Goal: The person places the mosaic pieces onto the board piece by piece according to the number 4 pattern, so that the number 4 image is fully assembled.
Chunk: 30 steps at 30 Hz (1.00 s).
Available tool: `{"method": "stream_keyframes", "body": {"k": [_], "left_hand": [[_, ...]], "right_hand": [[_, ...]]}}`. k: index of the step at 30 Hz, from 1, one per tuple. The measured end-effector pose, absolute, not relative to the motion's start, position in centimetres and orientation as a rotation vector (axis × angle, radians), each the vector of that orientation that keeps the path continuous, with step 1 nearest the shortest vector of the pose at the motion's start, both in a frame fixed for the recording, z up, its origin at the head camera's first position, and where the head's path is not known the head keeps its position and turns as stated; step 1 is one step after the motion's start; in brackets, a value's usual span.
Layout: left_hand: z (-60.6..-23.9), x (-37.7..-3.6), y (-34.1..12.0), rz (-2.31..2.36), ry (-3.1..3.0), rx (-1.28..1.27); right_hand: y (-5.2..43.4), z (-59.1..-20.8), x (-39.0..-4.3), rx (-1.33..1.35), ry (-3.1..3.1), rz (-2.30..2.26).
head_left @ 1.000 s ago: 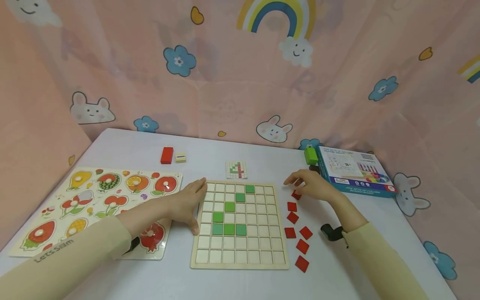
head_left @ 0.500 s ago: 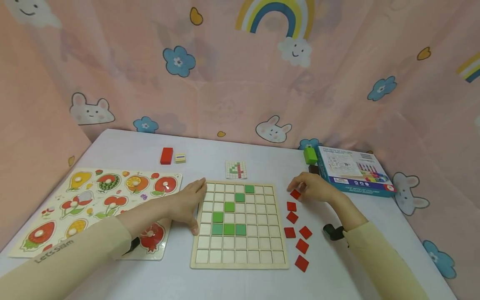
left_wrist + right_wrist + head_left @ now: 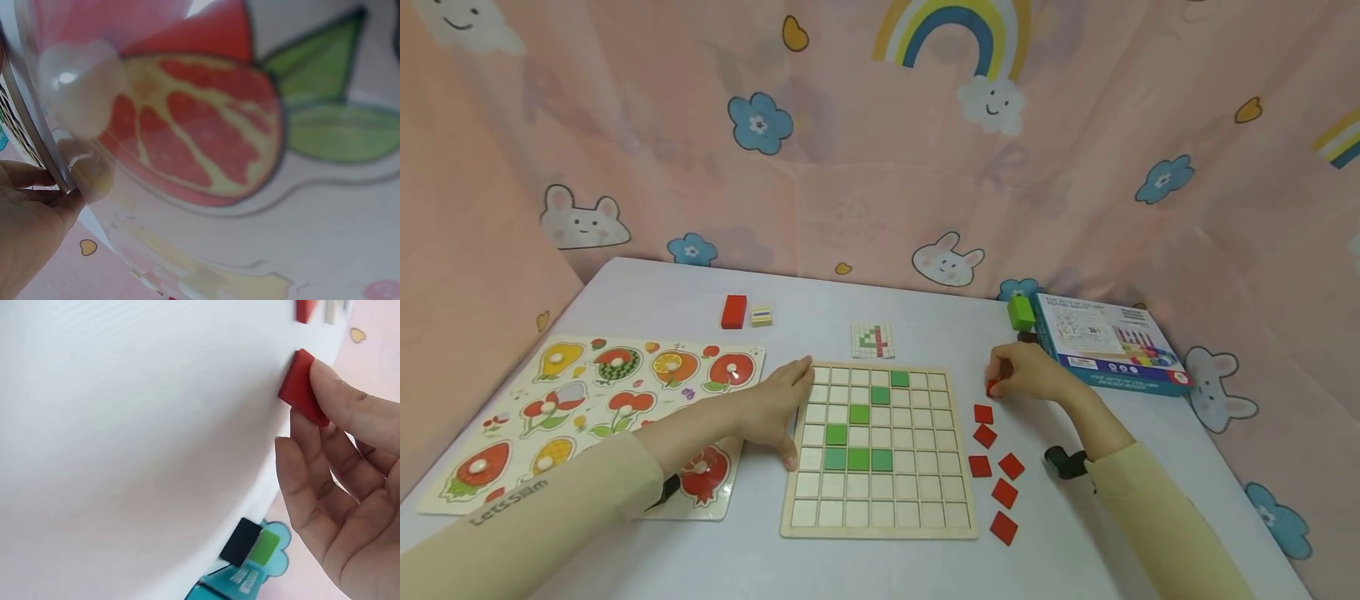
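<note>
**Right hand pinching a red tile beside the grid board**

The wooden grid board (image 3: pixel 880 450) is lying flat on the white table (image 3: pixel 647 292) and serves as landmark. Seven of its cells are showing green, running as a slanted line down to a short row; the other cells are showing bare wood.

Right hand (image 3: pixel 1030 373) is sitting just off the board's right edge, level with its far rows. Thumb and fingertips are closing on a red tile (image 3: pixel 992 387); the right wrist view is showing the same red tile (image 3: pixel 302 389) clamped between thumb and fingers, tipped on edge, one edge at the table surface.

Left hand (image 3: pixel 772 410) is lying flat against the board's left edge, fingers straight and together, thumb tip touching the frame. It is gripping nothing.

Six loose red tiles (image 3: pixel 992 462) are lying scattered right of the board, nearer the person than the pinched one.

A small pattern card (image 3: pixel 873 340) is lying just beyond the board's far edge. A fruit puzzle (image 3: pixel 595 408) is lying left of the board, under the left forearm. A blue box (image 3: pixel 1105 340) is lying right of the board and farther back, a green block (image 3: pixel 1021 312) touching its near-left corner. A red block (image 3: pixel 734 311) and a striped block (image 3: pixel 762 317) are sitting beyond the board's far-left corner.
</note>
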<state>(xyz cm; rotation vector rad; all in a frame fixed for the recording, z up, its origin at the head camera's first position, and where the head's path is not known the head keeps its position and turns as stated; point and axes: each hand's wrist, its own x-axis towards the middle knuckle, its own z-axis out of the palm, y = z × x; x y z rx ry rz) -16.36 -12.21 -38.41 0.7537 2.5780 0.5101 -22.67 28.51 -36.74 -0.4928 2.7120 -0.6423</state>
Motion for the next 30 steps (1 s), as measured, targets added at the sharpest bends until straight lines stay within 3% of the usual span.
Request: {"method": "stream_keyframes", "body": {"k": [12, 30], "left_hand": [[-38.5, -16.4, -12.2, 0.501, 2.582, 0.755], [-38.3, -16.4, -12.2, 0.505, 2.58, 0.747]], "right_hand": [[24.3, -36.3, -22.5, -0.553, 2.685, -0.892], [17.6, -37.1, -21.9, -0.733, 2.565, -0.895]]}}
